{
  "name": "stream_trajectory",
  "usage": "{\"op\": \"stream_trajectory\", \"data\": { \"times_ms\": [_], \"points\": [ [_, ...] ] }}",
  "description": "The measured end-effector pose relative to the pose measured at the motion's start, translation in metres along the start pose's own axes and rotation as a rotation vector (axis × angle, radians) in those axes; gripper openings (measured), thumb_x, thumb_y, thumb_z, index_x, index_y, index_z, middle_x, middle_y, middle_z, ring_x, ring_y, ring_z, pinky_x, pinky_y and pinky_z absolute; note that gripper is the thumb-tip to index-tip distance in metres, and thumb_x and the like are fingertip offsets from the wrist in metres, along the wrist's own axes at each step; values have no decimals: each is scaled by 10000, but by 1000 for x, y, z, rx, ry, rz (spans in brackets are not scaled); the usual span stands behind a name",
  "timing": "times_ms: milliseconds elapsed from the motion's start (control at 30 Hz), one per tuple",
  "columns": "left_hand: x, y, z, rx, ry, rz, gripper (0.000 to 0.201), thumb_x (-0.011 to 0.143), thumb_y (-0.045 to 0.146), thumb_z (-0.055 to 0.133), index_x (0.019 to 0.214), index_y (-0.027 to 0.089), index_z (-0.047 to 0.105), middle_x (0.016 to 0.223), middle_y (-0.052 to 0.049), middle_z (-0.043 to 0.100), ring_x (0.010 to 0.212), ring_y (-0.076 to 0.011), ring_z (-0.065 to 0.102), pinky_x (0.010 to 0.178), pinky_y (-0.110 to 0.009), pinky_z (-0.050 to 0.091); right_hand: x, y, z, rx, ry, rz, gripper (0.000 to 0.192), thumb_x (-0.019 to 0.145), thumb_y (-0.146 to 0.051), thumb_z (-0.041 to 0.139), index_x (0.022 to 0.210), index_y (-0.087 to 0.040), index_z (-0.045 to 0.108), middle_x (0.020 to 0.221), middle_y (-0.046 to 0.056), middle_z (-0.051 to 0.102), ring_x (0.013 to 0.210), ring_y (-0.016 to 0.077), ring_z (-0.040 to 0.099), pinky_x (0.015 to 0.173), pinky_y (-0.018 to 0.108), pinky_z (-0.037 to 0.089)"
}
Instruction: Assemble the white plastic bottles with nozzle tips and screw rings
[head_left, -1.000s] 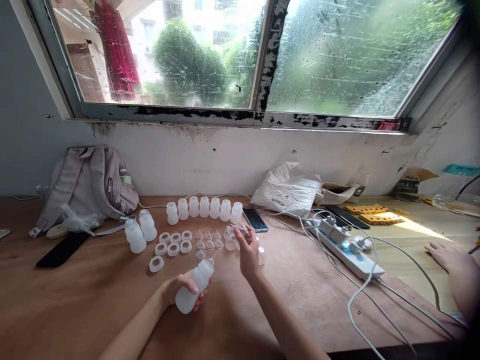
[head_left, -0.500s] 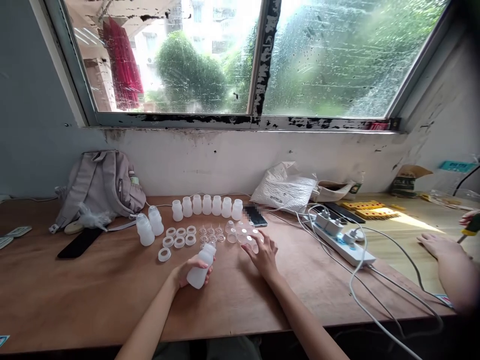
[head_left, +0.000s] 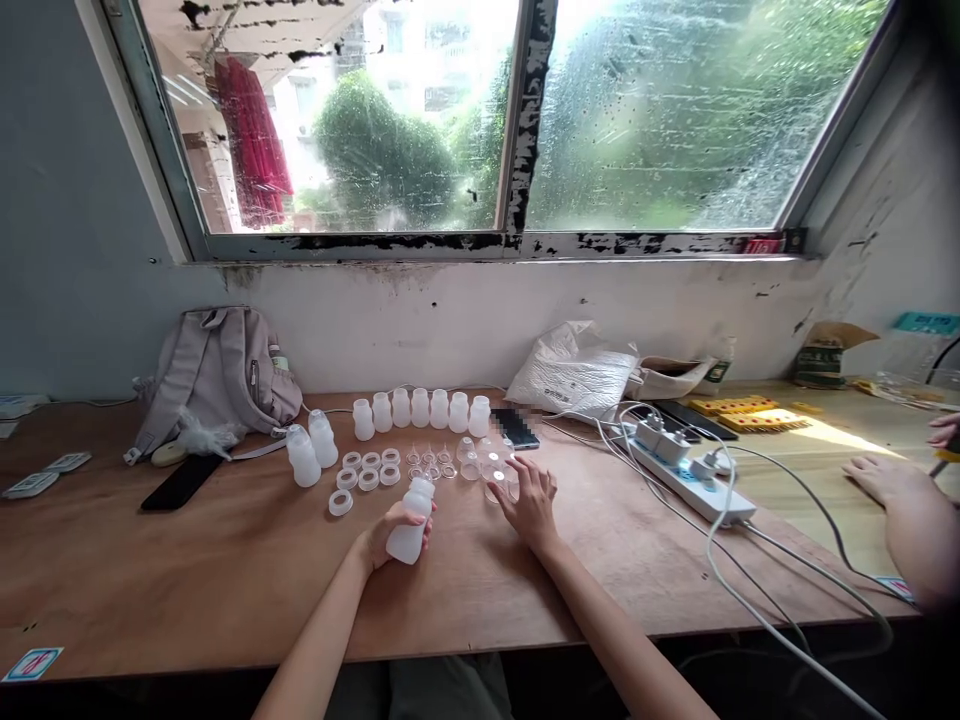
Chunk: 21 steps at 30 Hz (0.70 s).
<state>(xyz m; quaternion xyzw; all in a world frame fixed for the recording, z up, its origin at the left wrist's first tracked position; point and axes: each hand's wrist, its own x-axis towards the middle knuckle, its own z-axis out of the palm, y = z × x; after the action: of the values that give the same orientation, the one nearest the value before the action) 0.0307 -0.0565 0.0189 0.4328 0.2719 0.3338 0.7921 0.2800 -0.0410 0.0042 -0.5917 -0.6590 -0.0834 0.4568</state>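
My left hand [head_left: 397, 530] is wrapped round a frosted white baby bottle [head_left: 411, 525], which leans slightly to the right above the table. My right hand [head_left: 529, 505] hovers with its fingers spread at the clear domed caps [head_left: 492, 462]; whether a fingertip touches one cannot be made out. Left of those caps lie several clear teats [head_left: 431, 458], then several white screw rings [head_left: 369, 478]. Behind them several frosted bottles [head_left: 420, 407] stand in a curved row. Two more bottles [head_left: 303, 458] with caps on are at the left.
A grey backpack [head_left: 217, 365] and a black phone [head_left: 182, 482] lie at the left. Another phone [head_left: 517, 428], a silver bag [head_left: 574, 370] and a power strip [head_left: 686, 480] with trailing white cables are on the right. A co-worker's hand [head_left: 877, 478] rests at the far right.
The view has shifted slightly, so everything on the table sits a little further right. My left hand has turned the bottle more upright. My right hand stays by the caps, fingers spread.
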Motion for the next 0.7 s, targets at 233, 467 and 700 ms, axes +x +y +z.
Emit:
{"op": "stream_trajectory", "data": {
  "times_ms": [233,467,700],
  "points": [
    [4,-14,14,192,217,203,412,564,246,668,940,143,536,670,-6,567,524,-113,506,510,-241,385,-18,-91,4,1010,-330,472,345,756,-434,502,1017,-209,498,1003,73,586,977,210,524,811,331,401],
    [1,-30,33,598,370,513,373,563,200,643,920,149,552,835,-45,617,723,-176,548,634,-264,423,-13,-132,20,886,-395,521,328,600,-433,646,792,-176,576,755,35,615,731,195,558,667,308,424],
    [-1,-29,36,606,464,339,221,512,161,633,716,159,550,669,-15,577,651,-175,511,609,-278,386,-14,-134,14,1061,-463,547,236,557,-343,675,643,-157,556,591,-6,566,561,135,503,540,259,393]
  ]
}}
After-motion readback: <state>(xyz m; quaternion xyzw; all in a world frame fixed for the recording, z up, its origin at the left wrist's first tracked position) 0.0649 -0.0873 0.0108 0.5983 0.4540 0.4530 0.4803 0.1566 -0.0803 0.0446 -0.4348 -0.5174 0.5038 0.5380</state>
